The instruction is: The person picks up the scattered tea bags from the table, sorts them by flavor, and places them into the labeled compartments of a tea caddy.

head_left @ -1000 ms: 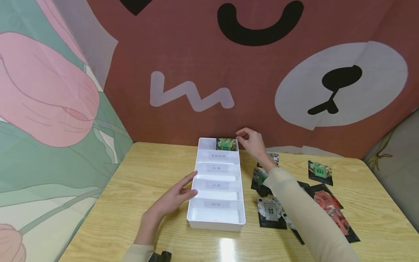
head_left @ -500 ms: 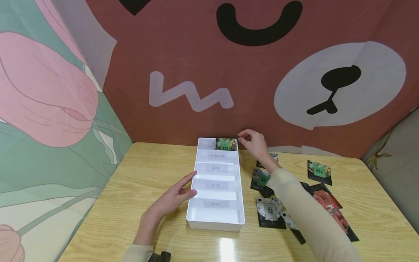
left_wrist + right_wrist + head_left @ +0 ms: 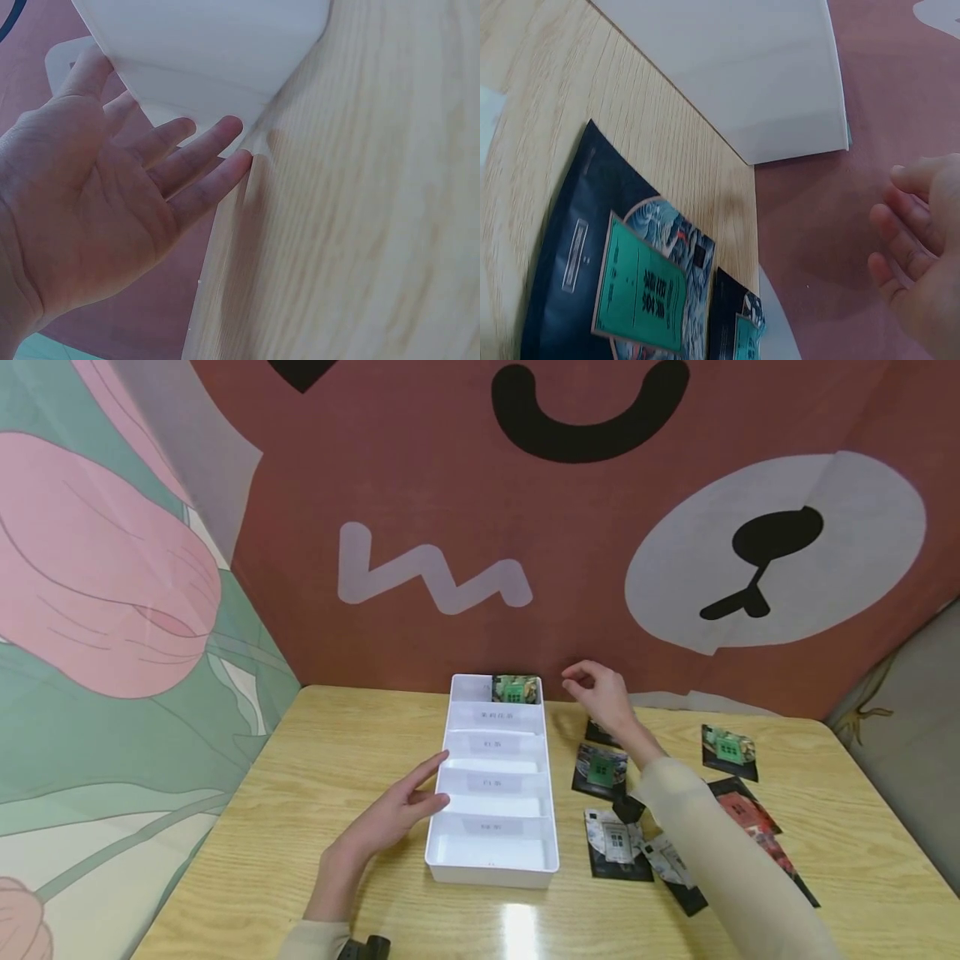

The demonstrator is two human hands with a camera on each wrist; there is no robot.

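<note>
A long white divided tray stands on the table, with paper labels in Chinese on its dividers. In its farthest compartment, on the right side, lies a tea packet with a green label. My left hand is at the tray's left wall with thumb and fingers spread; in the left wrist view, fingertips are by the wall near the table. My right hand hovers to the right of the tray's far end, holding nothing, its fingers loosely bent. In the right wrist view it is apart from the tray.
Right of the tray lie several more packets: a dark one with a green label, a white-labelled one, red ones partly under the right sleeve, and a green one farther right. A printed cloth hangs behind the table.
My right hand has drawn back from the tray's far right corner, moving right and slightly nearer. The packet stays in the far compartment. My left hand has kept its place by the tray.
</note>
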